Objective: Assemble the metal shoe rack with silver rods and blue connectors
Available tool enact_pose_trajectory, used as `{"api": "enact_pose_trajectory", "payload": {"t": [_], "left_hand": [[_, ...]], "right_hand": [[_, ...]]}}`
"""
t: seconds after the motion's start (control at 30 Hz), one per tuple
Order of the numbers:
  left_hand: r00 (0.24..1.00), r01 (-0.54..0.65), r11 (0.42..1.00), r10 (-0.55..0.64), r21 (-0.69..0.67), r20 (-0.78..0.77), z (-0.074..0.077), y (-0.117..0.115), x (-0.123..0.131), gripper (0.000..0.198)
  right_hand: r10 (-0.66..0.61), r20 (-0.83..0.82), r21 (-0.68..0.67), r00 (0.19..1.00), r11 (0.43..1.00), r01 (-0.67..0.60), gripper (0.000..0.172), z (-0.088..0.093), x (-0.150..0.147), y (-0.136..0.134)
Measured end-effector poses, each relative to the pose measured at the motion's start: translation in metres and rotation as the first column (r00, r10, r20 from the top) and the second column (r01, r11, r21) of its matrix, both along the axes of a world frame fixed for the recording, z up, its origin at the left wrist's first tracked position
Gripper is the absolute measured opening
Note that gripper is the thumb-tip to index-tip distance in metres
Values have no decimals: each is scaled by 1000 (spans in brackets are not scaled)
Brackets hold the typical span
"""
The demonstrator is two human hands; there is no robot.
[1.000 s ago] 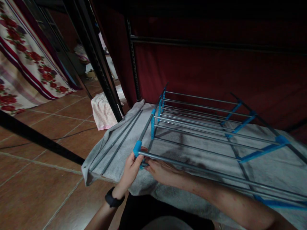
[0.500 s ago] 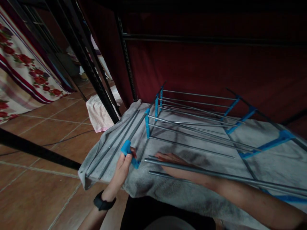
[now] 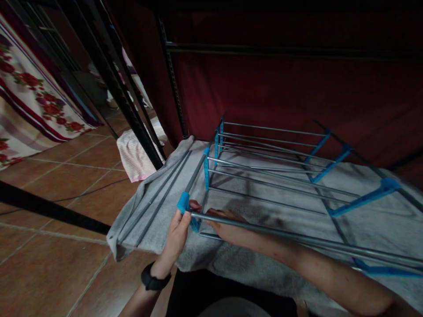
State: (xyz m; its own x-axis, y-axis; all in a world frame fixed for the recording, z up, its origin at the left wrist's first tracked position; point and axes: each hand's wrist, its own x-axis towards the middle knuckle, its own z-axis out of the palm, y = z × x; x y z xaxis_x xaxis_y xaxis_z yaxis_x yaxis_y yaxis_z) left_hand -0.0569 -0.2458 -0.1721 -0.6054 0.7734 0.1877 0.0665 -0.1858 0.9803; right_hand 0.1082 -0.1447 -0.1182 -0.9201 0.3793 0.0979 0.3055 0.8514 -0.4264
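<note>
Rack (image 3: 358,201) in front of you on blanket (image 3: 373,233); 2 rods (image 3: 150,203) to its L, same blanket; curtain (image 3: 49,105) far L; backdrop (image 3: 264,92) behind.

Part-built rack (image 3: 280,187) — gry tubes (image 3: 280,233) w/ blue brackets (image 3: 363,204) — on cloth (image 3: 257,264), 1 front tube (image 3: 211,236) free at L end.

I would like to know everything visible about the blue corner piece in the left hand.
The blue corner piece looks like plastic, with a rounded top; its middle is partly covered by the left hand, which grips it near the front edge of the grey cloth. A metallic tube runs from it back to another blue piece. A long rod ends at its side; I cannot tell whether it is inserted.
</note>
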Motion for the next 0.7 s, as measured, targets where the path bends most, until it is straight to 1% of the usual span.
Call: {"api": "enact_pose_trajectory", "payload": {"t": [0.1,0.2,0.27,0.33,0.43,0.5,0.6,0.7], "left_hand": [[985,89,993,-98,71,142,4,1,1,43],[960,138,983,-163,122,228,11,1,3,41],[945,162,977,-194,137,264,15,1,5,42],[937,164,977,-197,134,287,18,1,7,43],[939,117,984,-154,135,309,18,1,11,42],[937,95,986,-134,135,321,18,1,13,42],[937,107,987,-139,118,319,18,0,14,45],[947,113,987,-142,113,289,17,0,14,47]], "right_hand": [[13,49,55,999,998,-16,30,-3,1,-1],[71,54,151,996,985,-78,34,-6,1,-2],[88,44,187,995,978,-95,35,-7,0,-3],[65,39,170,997,983,-71,31,-6,0,-4],[41,64,116,997,992,-48,26,-2,0,-5],[48,79,99,996,993,-56,24,1,0,-5],[50,89,84,995,995,-57,24,6,0,-5],[30,123,39,992,999,-35,23,9,0,-5]]}}
